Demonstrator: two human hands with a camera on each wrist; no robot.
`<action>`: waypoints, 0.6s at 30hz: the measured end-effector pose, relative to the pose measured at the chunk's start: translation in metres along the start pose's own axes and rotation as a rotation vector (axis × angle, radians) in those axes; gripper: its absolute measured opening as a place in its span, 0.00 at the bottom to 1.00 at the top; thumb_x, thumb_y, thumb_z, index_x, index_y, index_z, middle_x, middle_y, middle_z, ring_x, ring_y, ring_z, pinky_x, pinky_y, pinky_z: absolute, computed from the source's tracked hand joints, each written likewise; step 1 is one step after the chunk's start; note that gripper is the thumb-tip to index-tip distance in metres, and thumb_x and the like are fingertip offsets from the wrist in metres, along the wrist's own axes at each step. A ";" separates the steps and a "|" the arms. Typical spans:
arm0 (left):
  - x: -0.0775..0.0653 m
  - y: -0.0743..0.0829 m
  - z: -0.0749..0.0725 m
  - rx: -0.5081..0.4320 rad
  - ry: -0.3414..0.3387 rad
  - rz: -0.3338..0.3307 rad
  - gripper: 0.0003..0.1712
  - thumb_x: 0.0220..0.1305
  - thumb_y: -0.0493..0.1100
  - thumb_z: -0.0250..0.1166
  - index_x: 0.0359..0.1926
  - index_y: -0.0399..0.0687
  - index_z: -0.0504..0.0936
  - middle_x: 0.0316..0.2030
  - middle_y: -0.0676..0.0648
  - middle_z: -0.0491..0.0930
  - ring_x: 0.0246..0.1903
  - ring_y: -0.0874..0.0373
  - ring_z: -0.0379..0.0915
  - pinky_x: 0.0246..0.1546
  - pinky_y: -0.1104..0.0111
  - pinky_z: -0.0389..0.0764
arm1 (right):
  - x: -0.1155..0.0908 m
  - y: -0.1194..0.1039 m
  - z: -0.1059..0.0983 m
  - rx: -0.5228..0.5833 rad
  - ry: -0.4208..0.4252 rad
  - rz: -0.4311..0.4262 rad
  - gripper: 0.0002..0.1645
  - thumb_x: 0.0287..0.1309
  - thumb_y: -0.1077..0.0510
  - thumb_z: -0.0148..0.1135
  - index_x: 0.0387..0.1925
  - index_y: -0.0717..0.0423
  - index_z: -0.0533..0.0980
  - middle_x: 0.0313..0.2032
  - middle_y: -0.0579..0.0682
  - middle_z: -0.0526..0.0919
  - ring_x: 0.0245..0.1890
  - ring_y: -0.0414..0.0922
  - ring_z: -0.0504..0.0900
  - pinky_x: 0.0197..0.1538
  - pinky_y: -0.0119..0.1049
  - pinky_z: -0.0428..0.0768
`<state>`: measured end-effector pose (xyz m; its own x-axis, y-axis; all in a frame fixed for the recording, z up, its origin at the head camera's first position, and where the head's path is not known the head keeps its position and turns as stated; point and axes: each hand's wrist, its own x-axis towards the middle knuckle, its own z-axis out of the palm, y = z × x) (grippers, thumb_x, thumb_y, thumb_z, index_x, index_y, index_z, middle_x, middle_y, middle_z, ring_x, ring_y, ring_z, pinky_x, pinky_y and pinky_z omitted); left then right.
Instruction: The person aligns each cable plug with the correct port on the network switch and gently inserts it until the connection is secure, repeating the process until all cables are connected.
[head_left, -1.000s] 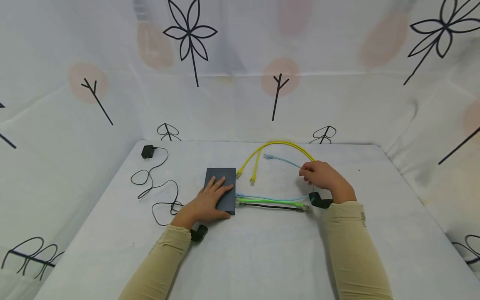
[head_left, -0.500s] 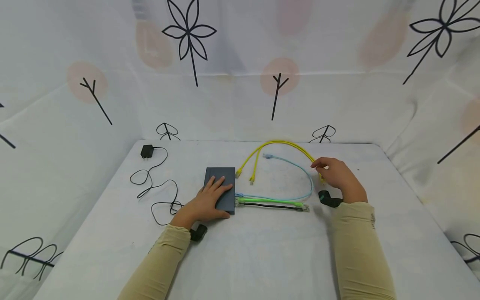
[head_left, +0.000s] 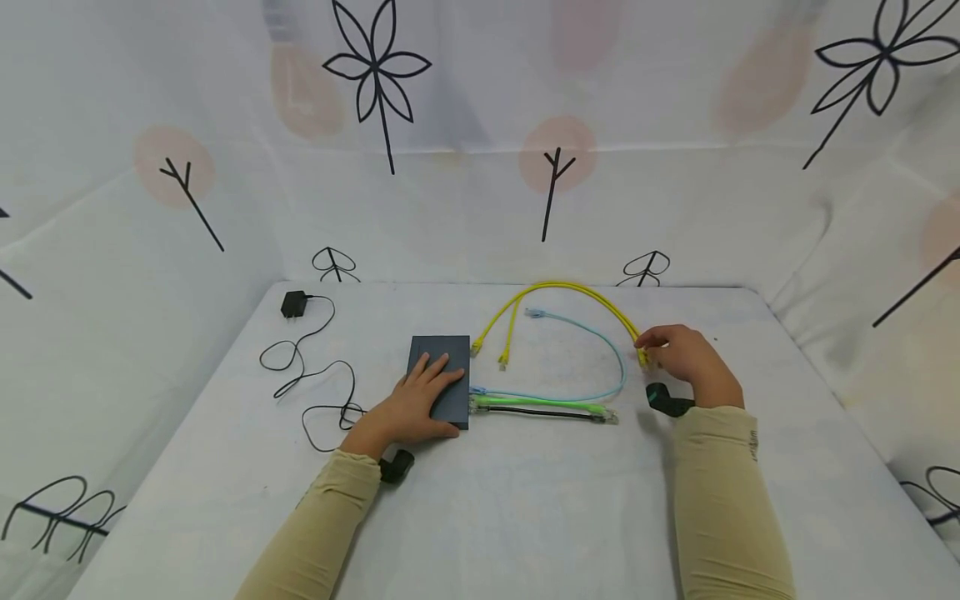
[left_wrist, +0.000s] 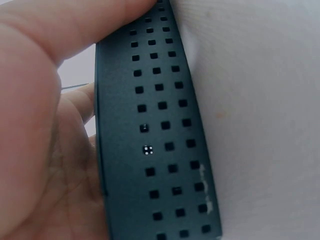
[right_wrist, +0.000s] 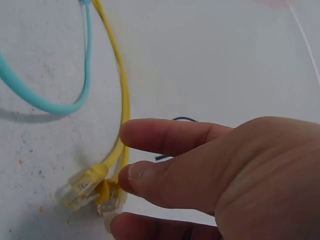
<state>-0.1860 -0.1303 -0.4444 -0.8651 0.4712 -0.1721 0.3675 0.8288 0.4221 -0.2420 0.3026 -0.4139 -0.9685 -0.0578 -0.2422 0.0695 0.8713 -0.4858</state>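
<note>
My left hand [head_left: 408, 410] rests with spread fingers on a flat dark grey network switch [head_left: 456, 403]. In the left wrist view, rows of square vent holes mark the side of the switch [left_wrist: 119, 130], beside the thumb. At the right, my right hand [head_left: 686, 360] reaches to the near ends of two yellow Ethernet cables [head_left: 558, 283]. Its index finger and thumb stand apart at the yellow cable in the right wrist view, right by a clear plug [right_wrist: 85, 187]. A light blue Ethernet cable [head_left: 621, 367] curves on the table to the left of this hand.
Green [head_left: 555, 403] and black [head_left: 536, 410] Ethernet cables lie side by side from the switch's right edge. A black power adapter [head_left: 294, 304] sits at the back left, its thin cord [head_left: 352, 375] looping toward the left hand. White patterned cloth walls [head_left: 465, 217] surround the table.
My right hand has left the light blue cable, which now lies in a curve, and moved right to the near ends of the yellow cables. The left hand has stayed on the switch.
</note>
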 end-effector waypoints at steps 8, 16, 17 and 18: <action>-0.001 0.000 -0.001 0.003 -0.001 -0.005 0.52 0.54 0.62 0.70 0.75 0.65 0.54 0.78 0.50 0.38 0.77 0.45 0.24 0.68 0.36 0.50 | 0.003 0.005 0.002 0.009 -0.050 0.063 0.23 0.65 0.63 0.46 0.59 0.56 0.75 0.55 0.63 0.78 0.46 0.54 0.76 0.52 0.56 0.72; 0.000 -0.001 0.001 0.003 0.002 -0.009 0.52 0.54 0.62 0.70 0.75 0.66 0.54 0.78 0.51 0.38 0.77 0.46 0.24 0.68 0.37 0.49 | 0.000 0.003 -0.001 -0.024 -0.133 0.006 0.31 0.60 0.70 0.40 0.59 0.51 0.77 0.60 0.63 0.74 0.58 0.59 0.69 0.57 0.56 0.69; 0.000 -0.001 0.001 0.004 0.001 -0.010 0.52 0.54 0.62 0.70 0.75 0.66 0.54 0.78 0.51 0.38 0.77 0.46 0.24 0.68 0.37 0.49 | 0.000 0.003 0.000 -0.033 -0.137 -0.005 0.32 0.58 0.70 0.40 0.59 0.50 0.77 0.59 0.63 0.75 0.58 0.59 0.69 0.57 0.56 0.69; 0.000 -0.001 0.001 0.003 0.001 -0.010 0.52 0.54 0.62 0.70 0.75 0.66 0.54 0.78 0.51 0.38 0.77 0.46 0.24 0.68 0.37 0.49 | 0.000 0.003 0.000 -0.039 -0.139 -0.011 0.32 0.57 0.70 0.41 0.59 0.50 0.77 0.59 0.63 0.75 0.57 0.59 0.69 0.57 0.56 0.69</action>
<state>-0.1860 -0.1304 -0.4456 -0.8690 0.4628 -0.1752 0.3602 0.8343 0.4174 -0.2419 0.3049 -0.4156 -0.9265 -0.1322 -0.3522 0.0468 0.8885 -0.4566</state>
